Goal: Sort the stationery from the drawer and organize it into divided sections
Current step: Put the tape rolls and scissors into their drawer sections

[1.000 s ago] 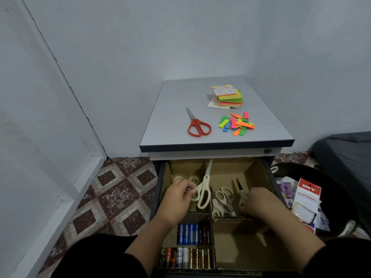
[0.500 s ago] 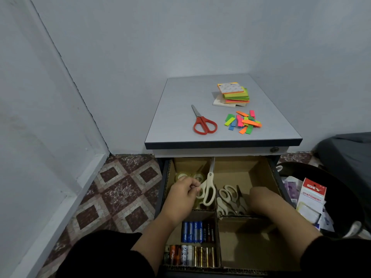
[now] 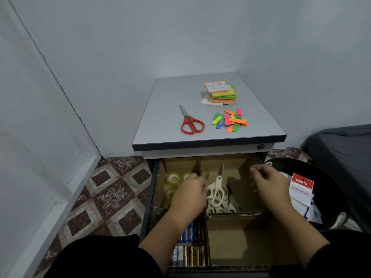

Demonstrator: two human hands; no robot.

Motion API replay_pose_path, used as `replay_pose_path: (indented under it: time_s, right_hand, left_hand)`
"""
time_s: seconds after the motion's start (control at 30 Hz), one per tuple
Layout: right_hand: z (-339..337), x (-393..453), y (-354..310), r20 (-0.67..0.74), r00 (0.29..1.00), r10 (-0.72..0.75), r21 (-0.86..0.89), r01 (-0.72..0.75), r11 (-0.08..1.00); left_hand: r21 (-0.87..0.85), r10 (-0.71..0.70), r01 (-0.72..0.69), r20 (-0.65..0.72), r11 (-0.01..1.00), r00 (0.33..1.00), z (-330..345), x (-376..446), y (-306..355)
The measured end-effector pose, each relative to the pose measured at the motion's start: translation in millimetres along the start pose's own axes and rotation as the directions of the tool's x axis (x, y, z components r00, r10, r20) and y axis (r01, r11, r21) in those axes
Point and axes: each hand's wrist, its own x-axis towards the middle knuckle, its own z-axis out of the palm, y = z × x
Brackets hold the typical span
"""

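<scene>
The open drawer holds a cardboard divider tray (image 3: 249, 247). Its back middle section contains several white scissors (image 3: 217, 190). My left hand (image 3: 188, 194) reaches over the divider there, its fingers curled at the handle of the top pair, whose blade points away from me. My right hand (image 3: 270, 184) hovers above the back right section with loosely curled fingers and holds nothing. Clear tape rolls (image 3: 173, 179) sit in the back left section and batteries (image 3: 189, 255) in the front left one. On the tabletop lie red scissors (image 3: 190, 125), a sticky-note stack (image 3: 220, 93) and loose coloured flags (image 3: 230, 120).
The grey table (image 3: 164, 121) stands in a corner between two walls. To the right of the drawer a black bin (image 3: 331, 197) holds a red-and-white stationery box (image 3: 301, 187) and papers. Dark furniture (image 3: 345, 157) is at the far right. Patterned floor tiles (image 3: 112, 193) lie to the left.
My left hand has lowered the white scissors onto the pile in the middle section. My right hand has lifted off the scissors and moved to the right and back.
</scene>
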Motion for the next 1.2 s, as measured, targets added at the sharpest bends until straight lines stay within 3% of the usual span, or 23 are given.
replay_pose_path:
  time_s: [0.1,0.17,0.33,0.4,0.47,0.53,0.6,0.7,0.77,0.83,1.03,1.2]
  right_hand:
    - [-2,1,1,0.002,1.0,0.001,0.031,-0.001,1.0]
    - [-2,1,2,0.011,1.0,-0.007,0.031,0.007,0.999]
    - [-2,1,2,0.064,0.996,-0.058,-0.076,0.063,0.995]
    - [-1,1,3,0.126,0.988,-0.09,-0.199,0.114,0.973]
    - [2,2,6,0.234,0.954,-0.185,-0.413,0.271,0.87]
    - [7,0,6,0.39,0.891,-0.233,-0.577,0.434,0.692]
    - [11,1,4,0.516,0.836,-0.187,-0.615,0.514,0.598]
    - [14,5,2,0.61,0.785,-0.111,-0.624,0.562,0.543]
    - [16,7,2,0.632,0.771,-0.078,-0.631,0.57,0.526]
    - [19,9,2,0.64,0.768,-0.03,-0.646,0.558,0.521]
    - [26,12,1,0.651,0.754,0.091,-0.655,0.496,0.57]
    - [27,10,-4,0.6,0.79,0.127,-0.683,0.423,0.595]
  left_hand:
    - [0.306,0.191,-0.201,0.061,0.931,0.98,3,15,17]
    - [0.394,0.252,-0.295,0.157,0.871,0.955,3,32,25]
    - [0.381,0.181,-0.376,0.457,0.845,0.871,15,61,36]
    - [0.37,0.177,-0.401,0.511,0.838,0.841,24,63,35]
    - [0.393,0.207,-0.449,0.522,0.802,0.828,32,61,30]
    - [0.399,0.231,-0.458,0.499,0.794,0.835,40,60,22]
    - [0.403,0.278,-0.458,0.43,0.792,0.859,41,61,17]
    - [0.317,0.394,-0.419,0.143,0.851,0.908,29,55,5]
    - [0.217,0.339,-0.317,-0.076,0.923,0.938,16,45,-7]
    - [0.138,0.236,-0.211,-0.202,0.968,0.95,8,34,-26]
    - [0.049,0.011,0.001,-0.244,0.999,0.97,3,23,-52]
    - [0.137,0.075,-0.052,-0.171,0.989,0.982,11,27,-52]
